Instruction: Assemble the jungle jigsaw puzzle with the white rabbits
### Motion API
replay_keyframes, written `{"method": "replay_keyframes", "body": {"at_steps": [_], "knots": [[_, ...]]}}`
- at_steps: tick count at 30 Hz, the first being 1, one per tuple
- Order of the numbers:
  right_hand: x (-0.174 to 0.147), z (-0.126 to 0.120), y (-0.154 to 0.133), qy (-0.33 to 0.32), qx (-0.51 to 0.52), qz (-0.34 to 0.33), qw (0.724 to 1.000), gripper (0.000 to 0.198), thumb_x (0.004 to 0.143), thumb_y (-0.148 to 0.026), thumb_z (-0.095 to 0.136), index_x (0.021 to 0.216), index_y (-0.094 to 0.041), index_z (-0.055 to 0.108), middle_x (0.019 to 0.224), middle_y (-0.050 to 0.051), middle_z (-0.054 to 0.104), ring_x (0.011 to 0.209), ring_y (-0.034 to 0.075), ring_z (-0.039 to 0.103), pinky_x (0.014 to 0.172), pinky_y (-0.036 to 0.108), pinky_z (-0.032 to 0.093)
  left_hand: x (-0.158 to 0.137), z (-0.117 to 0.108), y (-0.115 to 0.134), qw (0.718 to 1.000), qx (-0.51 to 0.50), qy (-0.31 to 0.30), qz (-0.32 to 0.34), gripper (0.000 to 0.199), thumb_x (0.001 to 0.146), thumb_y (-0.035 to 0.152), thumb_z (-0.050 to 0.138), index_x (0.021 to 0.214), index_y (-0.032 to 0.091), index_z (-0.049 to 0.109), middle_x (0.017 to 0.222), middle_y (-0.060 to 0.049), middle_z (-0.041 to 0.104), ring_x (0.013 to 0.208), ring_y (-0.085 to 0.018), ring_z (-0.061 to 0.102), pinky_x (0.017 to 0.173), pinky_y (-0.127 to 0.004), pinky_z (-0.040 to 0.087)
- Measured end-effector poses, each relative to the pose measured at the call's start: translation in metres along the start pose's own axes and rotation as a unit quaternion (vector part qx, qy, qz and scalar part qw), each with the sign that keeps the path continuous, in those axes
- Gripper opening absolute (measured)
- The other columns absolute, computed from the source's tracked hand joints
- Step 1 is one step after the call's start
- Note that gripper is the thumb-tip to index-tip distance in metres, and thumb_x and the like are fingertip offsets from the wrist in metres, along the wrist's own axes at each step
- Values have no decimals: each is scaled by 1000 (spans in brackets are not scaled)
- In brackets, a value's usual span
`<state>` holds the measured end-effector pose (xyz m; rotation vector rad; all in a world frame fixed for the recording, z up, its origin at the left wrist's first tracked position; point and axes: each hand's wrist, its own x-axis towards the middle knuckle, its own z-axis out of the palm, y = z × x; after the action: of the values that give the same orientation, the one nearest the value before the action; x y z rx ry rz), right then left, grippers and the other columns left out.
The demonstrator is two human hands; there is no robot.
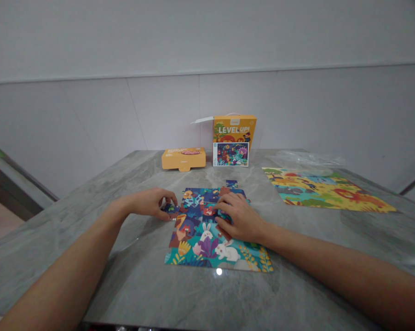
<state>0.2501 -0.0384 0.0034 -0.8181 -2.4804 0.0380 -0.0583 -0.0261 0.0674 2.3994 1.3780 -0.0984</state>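
Note:
A partly assembled jigsaw puzzle (193, 248) with white rabbits, plants and dark blue forest parts lies flat in front of me. At its left edge, my left hand (157, 203) has thumb and fingers curled around a dark blue puzzle piece (172, 209) close to the tabletop. My right hand (240, 216) rests palm down over the puzzle's right side, thumb and fingers apart and fingertips touching its surface. The hand hides the pieces beneath it. Just beyond the puzzle's top edge is a loose blue piece (232, 183).
A small orange box (184, 160) and an upright "LEVEL UP!" box (235, 128) stand at the back of the grey marbled table (152, 280). A picture card (232, 154) leans on the latter. A yellow animal puzzle (321, 189) lies right, before clear plastic wrap (304, 158).

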Motion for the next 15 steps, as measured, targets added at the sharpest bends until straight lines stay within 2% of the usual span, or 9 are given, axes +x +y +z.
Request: {"method": "replay_keyframes", "body": {"at_steps": [6, 10, 15], "knots": [[0, 1, 1, 1, -4, 0, 1000, 22, 86, -26, 61, 106, -18, 67, 101, 10, 63, 101, 25, 53, 89, 43, 39, 2, 0, -10, 998, 30, 38, -30, 50, 76, 54, 63, 112, 19, 65, 104, -7, 67, 85, -20, 61, 72, -27, 46], [0, 2, 1, 0, -4, 1, 1000, 22, 86, -26, 61, 105, -18, 68, 102, 10, 63, 101, 25, 53, 89, 43, 39, 12, 7, -18, 995, 51, 81, -16, 49, 84, 50, 57, 120, 17, 61, 114, -11, 65, 97, -23, 60, 81, -31, 46], [0, 1, 1, 5, -3, -2, 1000, 22, 87, -27, 60, 105, -18, 68, 102, 10, 63, 101, 25, 53, 88, 43, 39, 19, 15, -24, 995, 41, 92, 12, 48, 90, 47, 52, 128, 20, 58, 118, -11, 61, 95, -22, 61, 82, -30, 46]]}}
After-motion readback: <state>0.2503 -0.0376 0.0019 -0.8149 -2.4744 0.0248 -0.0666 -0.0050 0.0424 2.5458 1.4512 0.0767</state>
